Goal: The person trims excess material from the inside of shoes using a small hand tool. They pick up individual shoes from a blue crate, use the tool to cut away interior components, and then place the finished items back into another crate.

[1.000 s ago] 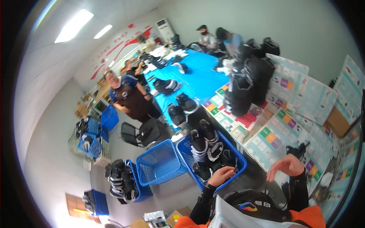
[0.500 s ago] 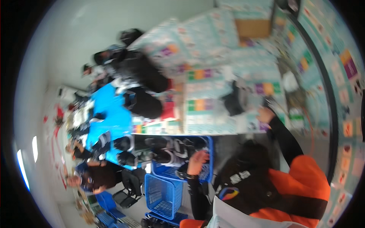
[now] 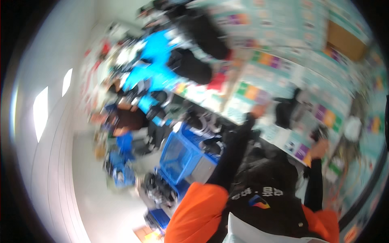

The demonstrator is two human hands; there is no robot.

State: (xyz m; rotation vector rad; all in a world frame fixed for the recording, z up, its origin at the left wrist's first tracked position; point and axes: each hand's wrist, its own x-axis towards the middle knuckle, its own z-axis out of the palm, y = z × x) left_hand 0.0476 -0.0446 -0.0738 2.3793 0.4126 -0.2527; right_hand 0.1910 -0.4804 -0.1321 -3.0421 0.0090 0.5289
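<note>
Here, one black and grey object [image 3: 285,111], too blurred to identify, lies on the card-covered worktable [image 3: 247,106] between the person's two hands. The left hand [image 3: 258,110] reaches over the tabletop just left of it, at the end of a long black sleeve; its fingers are smeared by motion, so whether they are spread or together, or touch anything, I cannot tell. The right hand [image 3: 320,149] is at the table's near edge, its fingers up against one small dark item [image 3: 320,133]; blur hides whether they are clamped on it or merely beside it. Behind the black and grey object, toward the far left, two big black bundles [image 3: 190,67] stand near one red patch [image 3: 219,79]. One piece of brown cardboard [image 3: 346,40] leans at the far right. Left of the worktable are one open blue basket [image 3: 181,156] and, beside it, one blue crate [image 3: 190,135] with dark and white shoes [image 3: 210,146], too blurred to count. Farther off, one co-worker in a brown apron [image 3: 129,120] is near a blue-covered table [image 3: 156,52], and two lights [image 3: 40,114] shine overhead.
</note>
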